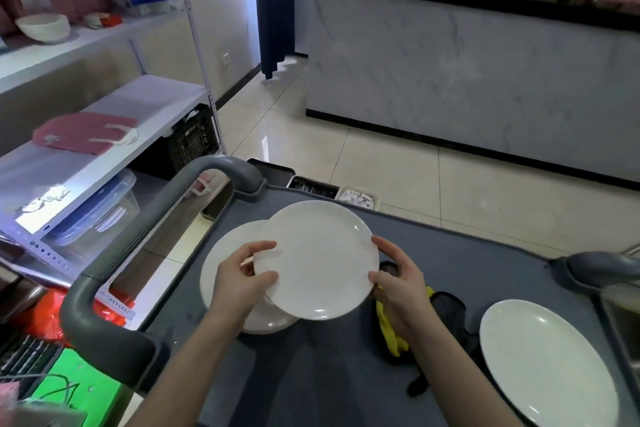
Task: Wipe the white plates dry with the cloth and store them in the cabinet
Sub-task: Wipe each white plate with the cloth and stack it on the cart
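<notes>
1. Left hand [242, 282]: clamped on the near-left rim of the white plate [318, 260]. I see the thumb on the top face and the fingers curled over the edge.
2. Right hand [398, 288]: clamped on the opposite rim of the same plate, thumb on top, fingers round the edge. The two hands are apart, with the plate between them.
3. White plate: held between both hands, face up and tilted slightly. It is raised above the surface [329, 374] and partly covers the plate stack [221, 253].
4. Plate stack: white, resting on the surface directly under and beyond the left hand. From here I cannot count the plates in it.
5. Yellow cloth [389, 329]: bunched under the right hand and hanging towards the wrist. I cannot tell whether the fingers hold it or it only lies beneath the palm.
6. Black fabric item [450, 312]: on the surface beneath and just right of the right hand, under the yellow cloth.
7. Lone plate [547, 364]: white, flat on the surface, well to the right of the right hand.
8. Surface: the grey top of a cart, with a grey handle [114, 288] to the left of the left hand.
9. Shelf rack [104, 163]: far left of the left hand. It carries a pink bag [83, 133] and, higher up, a white bowl [43, 28].
10. Marble-fronted counter [467, 80]: across the tiled floor, well beyond both hands.
</notes>
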Demonstrator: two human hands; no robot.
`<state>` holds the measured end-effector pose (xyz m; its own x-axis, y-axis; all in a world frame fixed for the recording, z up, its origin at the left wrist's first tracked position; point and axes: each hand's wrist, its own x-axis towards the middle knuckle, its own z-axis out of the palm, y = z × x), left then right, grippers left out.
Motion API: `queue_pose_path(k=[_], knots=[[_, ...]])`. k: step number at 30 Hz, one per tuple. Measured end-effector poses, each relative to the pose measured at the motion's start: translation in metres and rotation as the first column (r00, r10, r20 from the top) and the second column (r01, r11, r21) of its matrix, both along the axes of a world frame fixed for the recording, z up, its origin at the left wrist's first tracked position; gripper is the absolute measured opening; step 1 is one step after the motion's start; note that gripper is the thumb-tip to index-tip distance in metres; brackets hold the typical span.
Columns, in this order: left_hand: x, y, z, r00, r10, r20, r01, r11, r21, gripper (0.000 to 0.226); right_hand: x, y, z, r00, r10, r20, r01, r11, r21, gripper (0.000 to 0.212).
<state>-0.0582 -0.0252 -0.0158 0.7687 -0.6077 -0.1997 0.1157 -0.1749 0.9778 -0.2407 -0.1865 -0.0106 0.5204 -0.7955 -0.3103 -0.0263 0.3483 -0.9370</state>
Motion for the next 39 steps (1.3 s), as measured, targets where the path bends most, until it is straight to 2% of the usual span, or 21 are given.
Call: queue_pose_path(k=[5,9,14,20,22,24,26,28,32,34,39], knots=[[-0.027,-0.034,-0.003,0.993,-0.078,-0.086,0.075,0.996,-0.039,0.043,-0.033,-0.026,0.006,0.994,-0.100,0.039,0.097,0.994,0.056,0.058],[-0.047,-0.058,-0.005,0.954,-0.164,-0.252,0.135,0.982,-0.131,0.042,-0.052,-0.040,0.003,0.986,-0.159,0.058,0.152,0.983,0.105,0.055],[-0.052,-0.074,-0.013,0.936,-0.261,-0.237,0.242,0.964,-0.106,0.046,-0.067,-0.052,-0.005,0.978,-0.187,0.087,0.173,0.974,0.146,0.053],[-0.049,-0.081,-0.019,0.904,-0.222,-0.366,0.163,0.969,-0.184,0.045,-0.073,-0.063,-0.017,0.994,-0.083,0.064,0.083,0.996,0.011,0.054],[-0.047,-0.079,-0.019,0.909,-0.199,-0.367,0.136,0.972,-0.190,0.045,-0.074,-0.069,-0.023,0.999,-0.043,0.007,0.043,0.997,-0.065,0.049],[-0.042,-0.074,-0.018,0.920,-0.179,-0.348,0.121,0.976,-0.182,0.045,-0.074,-0.079,-0.030,0.991,-0.036,-0.126,0.019,0.991,-0.134,0.041],[-0.035,-0.068,-0.019,0.933,-0.160,-0.321,0.114,0.981,-0.156,0.046,-0.075,-0.090,-0.041,0.940,-0.045,-0.338,-0.036,0.972,-0.231,0.033],[-0.030,-0.062,-0.020,0.940,-0.149,-0.307,0.111,0.984,-0.139,0.046,-0.073,-0.100,-0.055,0.834,-0.044,-0.550,-0.154,0.939,-0.308,0.030],[-0.026,-0.053,-0.024,0.942,-0.123,-0.312,0.085,0.988,-0.132,0.046,-0.059,-0.107,-0.081,0.586,0.019,-0.810,-0.419,0.863,-0.283,0.049],[-0.026,-0.050,-0.026,0.942,-0.109,-0.319,0.072,0.989,-0.126,0.046,-0.052,-0.105,-0.091,0.482,-0.022,-0.876,-0.507,0.808,-0.300,0.061],[-0.029,-0.045,-0.027,0.939,-0.078,-0.334,0.039,0.992,-0.123,0.046,-0.037,-0.104,-0.098,0.442,-0.081,-0.893,-0.503,0.802,-0.321,0.061]])
